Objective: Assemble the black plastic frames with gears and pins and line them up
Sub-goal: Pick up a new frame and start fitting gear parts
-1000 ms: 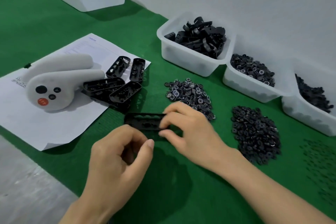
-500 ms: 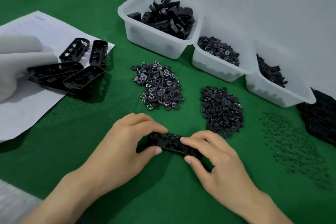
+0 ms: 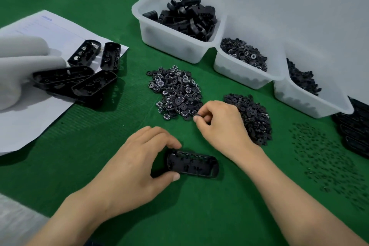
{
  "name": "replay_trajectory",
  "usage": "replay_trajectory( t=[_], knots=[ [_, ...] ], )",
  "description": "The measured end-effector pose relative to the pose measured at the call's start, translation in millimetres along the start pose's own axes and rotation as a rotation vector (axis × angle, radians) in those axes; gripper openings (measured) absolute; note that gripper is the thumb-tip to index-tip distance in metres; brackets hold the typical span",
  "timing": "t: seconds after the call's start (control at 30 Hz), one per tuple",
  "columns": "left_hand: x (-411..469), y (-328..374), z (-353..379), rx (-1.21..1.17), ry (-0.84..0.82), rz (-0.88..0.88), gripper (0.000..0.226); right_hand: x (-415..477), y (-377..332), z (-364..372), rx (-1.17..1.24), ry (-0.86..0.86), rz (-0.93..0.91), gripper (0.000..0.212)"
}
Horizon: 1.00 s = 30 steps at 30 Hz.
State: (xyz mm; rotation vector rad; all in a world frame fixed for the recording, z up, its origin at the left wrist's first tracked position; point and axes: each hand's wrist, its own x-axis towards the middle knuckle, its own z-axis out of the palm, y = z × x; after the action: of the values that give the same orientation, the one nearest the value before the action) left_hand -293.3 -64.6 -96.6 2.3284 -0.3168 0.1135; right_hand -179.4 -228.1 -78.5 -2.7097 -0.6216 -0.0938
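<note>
My left hand [image 3: 137, 168] curled round the left end of the black frame [image 3: 196, 165], thumb at its near edge, frame flat on the green mat [image 3: 219, 215], my right hand [image 3: 221, 126] pinching a small gear [image 3: 197, 115] at the gear pile's [image 3: 175, 92] near edge

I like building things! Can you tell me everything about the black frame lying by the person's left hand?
The black frame is a long, open plastic tray with rounded ends and small ribs and pegs inside. It lies open side up on the green mat. The left hand grips its left end between fingers and thumb; nothing else touches it.
</note>
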Motion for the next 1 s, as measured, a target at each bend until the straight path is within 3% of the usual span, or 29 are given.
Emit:
replay_trajectory(
  t=[0.27,0.57,0.77,0.83,0.93,1.0],
  knots=[
    [1,0,-1,-0.028,0.007,-0.047,0.040,-25,-5,-11,0.113,-0.157,-0.124,0.011],
    [0,2,-1,-0.014,-0.015,-0.060,0.050,-25,3,-19,0.224,-0.232,-0.056,0.027],
    [1,3,-1,0.008,-0.020,-0.067,0.058,-18,-4,-11,0.154,-0.206,-0.113,0.013],
    [2,2,0,0.014,-0.016,-0.067,0.055,-17,-2,-13,0.375,-0.227,-0.003,0.009],
    [3,2,1,0.015,0.003,-0.073,0.054,-16,1,-24,1.274,-0.427,0.376,0.010],
    [3,2,1,0.014,0.011,-0.078,0.055,-19,3,-29,1.638,-0.549,0.550,0.016]
  ],
)
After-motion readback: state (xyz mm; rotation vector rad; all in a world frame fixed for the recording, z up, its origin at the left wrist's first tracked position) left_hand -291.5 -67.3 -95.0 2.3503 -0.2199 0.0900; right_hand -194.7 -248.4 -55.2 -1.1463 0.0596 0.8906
